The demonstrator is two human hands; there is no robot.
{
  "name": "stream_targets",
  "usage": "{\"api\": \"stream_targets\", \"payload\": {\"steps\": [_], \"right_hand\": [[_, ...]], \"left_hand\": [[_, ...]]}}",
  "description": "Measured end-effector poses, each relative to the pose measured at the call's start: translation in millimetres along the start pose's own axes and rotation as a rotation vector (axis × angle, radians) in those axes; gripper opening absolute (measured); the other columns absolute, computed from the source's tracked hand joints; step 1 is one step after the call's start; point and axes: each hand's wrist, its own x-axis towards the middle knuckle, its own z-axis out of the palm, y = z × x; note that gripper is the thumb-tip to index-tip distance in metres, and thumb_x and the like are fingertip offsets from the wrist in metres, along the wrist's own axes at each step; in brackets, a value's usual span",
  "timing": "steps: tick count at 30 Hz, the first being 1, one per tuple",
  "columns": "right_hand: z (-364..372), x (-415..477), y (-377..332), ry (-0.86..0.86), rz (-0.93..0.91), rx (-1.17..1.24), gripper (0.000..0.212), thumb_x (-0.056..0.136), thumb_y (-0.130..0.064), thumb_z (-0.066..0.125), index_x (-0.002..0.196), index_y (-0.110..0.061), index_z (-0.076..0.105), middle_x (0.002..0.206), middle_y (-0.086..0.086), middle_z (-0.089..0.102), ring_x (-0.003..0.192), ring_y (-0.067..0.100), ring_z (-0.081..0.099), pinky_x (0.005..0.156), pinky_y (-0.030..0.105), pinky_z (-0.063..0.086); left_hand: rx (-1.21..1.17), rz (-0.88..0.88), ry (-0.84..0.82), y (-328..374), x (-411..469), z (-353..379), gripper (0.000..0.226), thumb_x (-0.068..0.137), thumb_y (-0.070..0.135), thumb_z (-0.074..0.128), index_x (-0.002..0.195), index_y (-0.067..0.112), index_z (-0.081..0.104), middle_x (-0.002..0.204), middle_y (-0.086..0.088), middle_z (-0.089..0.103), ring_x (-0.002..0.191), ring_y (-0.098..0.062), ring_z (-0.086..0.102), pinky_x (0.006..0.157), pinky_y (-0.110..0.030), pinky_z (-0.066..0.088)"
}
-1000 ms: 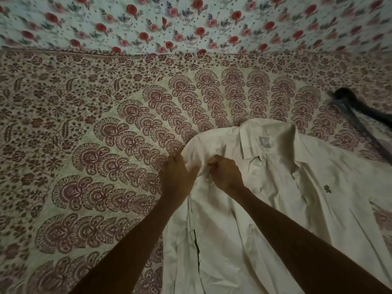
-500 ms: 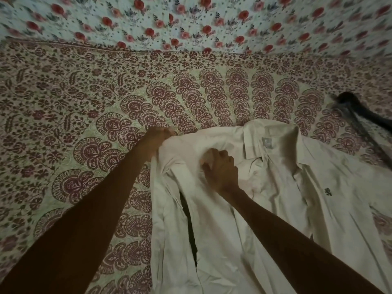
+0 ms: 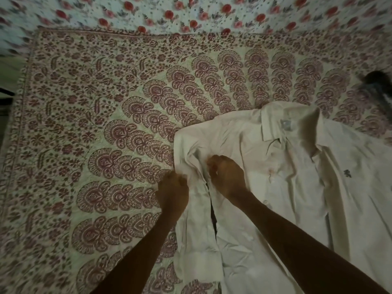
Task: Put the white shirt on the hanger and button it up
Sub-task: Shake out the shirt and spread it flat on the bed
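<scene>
Red-patterned bedspread (image 3: 106, 145) fills the view. Near centre, the left hand (image 3: 172, 192) pinches the edge of the white shirt (image 3: 286, 209) with curled fingers. Just beside it, the right hand (image 3: 227, 177) grips bunched fabric. The shirt lies spread at right, collar farthest from the person.

I count one shirt (image 3: 297, 187), with one collar label (image 3: 285, 124) and one small chest emblem (image 3: 347, 173). I have two hands on it, my left hand (image 3: 172, 190) and my right hand (image 3: 227, 177). Under it lies one paisley bedspread (image 3: 106, 124), beyond that one rose-print cloth (image 3: 191, 11), and at the right edge one blurred dark object (image 3: 379, 81).
</scene>
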Motion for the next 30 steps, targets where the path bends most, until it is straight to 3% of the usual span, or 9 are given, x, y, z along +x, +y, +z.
{"api": "stream_targets", "payload": {"steps": [4,8,10,12,15,19,23,27,30], "right_hand": [[1.6,-6.0,-3.8,-0.003,0.067,-0.012,0.019,0.092,-0.018,0.048,0.099,-0.020,0.066,0.091,0.004,0.068,0.085,0.026,0.065,0.069,0.035,0.054],[0.2,-8.7,-11.0,-0.026,0.040,-0.058,0.019,0.093,-0.019,0.046,0.096,-0.017,0.064,0.090,0.005,0.070,0.084,0.027,0.066,0.069,0.035,0.055],[-1.0,-10.0,-14.6,-0.027,0.029,-0.084,0.020,0.094,-0.021,0.045,0.097,-0.017,0.064,0.091,0.004,0.070,0.085,0.027,0.067,0.070,0.035,0.055],[-1.6,-13.9,-17.6,-0.023,0.028,-0.096,0.019,0.094,-0.024,0.047,0.100,-0.018,0.065,0.093,0.003,0.070,0.088,0.025,0.066,0.072,0.033,0.054],[0.3,-22.3,-23.0,-0.024,0.007,-0.073,0.017,0.093,-0.031,0.055,0.102,-0.022,0.065,0.097,0.000,0.070,0.090,0.023,0.066,0.072,0.030,0.048],[6.1,-34.2,-24.1,-0.164,-0.055,-0.106,0.016,0.092,-0.033,0.054,0.100,-0.025,0.065,0.099,-0.001,0.071,0.092,0.023,0.068,0.075,0.031,0.049],[9.7,-43.6,-19.4,-0.336,0.019,-0.126,0.015,0.086,-0.030,0.061,0.101,-0.027,0.065,0.105,0.001,0.067,0.097,0.025,0.067,0.079,0.031,0.049],[5.2,-46.6,-6.5,-0.141,0.116,0.023,0.014,0.091,-0.023,0.055,0.089,-0.022,0.068,0.095,0.002,0.071,0.089,0.025,0.068,0.070,0.029,0.050],[-7.8,-48.2,8.2,-0.035,0.183,0.195,0.012,0.089,-0.022,0.060,0.089,-0.020,0.072,0.095,0.002,0.075,0.088,0.023,0.069,0.074,0.032,0.055]], "left_hand": [[-0.267,-0.172,-0.035,-5.0,10.8,-25.0,0.033,0.104,0.023,0.037,0.119,-0.002,0.052,0.115,-0.025,0.061,0.102,-0.035,0.059,0.077,-0.036,0.042],[0.338,0.077,0.171,-40.3,44.4,-80.6,0.034,0.103,0.020,0.036,0.130,0.001,0.045,0.103,-0.019,0.066,0.092,-0.034,0.065,0.064,-0.035,0.039],[0.528,0.110,0.283,-57.3,65.8,-100.9,0.036,0.098,0.014,0.044,0.132,0.002,0.044,0.106,-0.021,0.064,0.095,-0.037,0.062,0.073,-0.040,0.044],[0.572,0.054,0.343,-64.3,76.9,-108.9,0.037,0.094,0.016,0.051,0.128,0.001,0.044,0.117,-0.025,0.057,0.105,-0.041,0.054,0.088,-0.048,0.042],[0.480,0.170,0.448,-52.5,67.8,-102.0,0.035,0.094,0.026,0.052,0.120,0.003,0.050,0.119,-0.021,0.055,0.103,-0.035,0.054,0.088,-0.047,0.041],[0.472,0.602,0.282,-47.2,19.2,-56.4,0.036,0.092,0.038,0.054,0.116,0.011,0.052,0.117,-0.014,0.056,0.100,-0.026,0.056,0.085,-0.041,0.048],[0.478,0.513,0.146,-67.7,-12.8,-26.4,0.050,0.081,0.020,0.068,0.128,0.015,0.048,0.123,-0.011,0.053,0.118,-0.030,0.052,0.097,-0.045,0.046],[0.435,0.551,0.071,-58.1,-20.5,-21.7,0.035,0.076,0.004,0.061,0.109,0.016,0.056,0.112,-0.007,0.055,0.102,-0.026,0.058,0.081,-0.041,0.051],[0.354,0.626,0.077,-28.2,-18.1,-15.7,0.026,0.079,0.004,0.060,0.103,0.015,0.058,0.104,-0.006,0.059,0.088,-0.023,0.062,0.069,-0.036,0.052]]}}
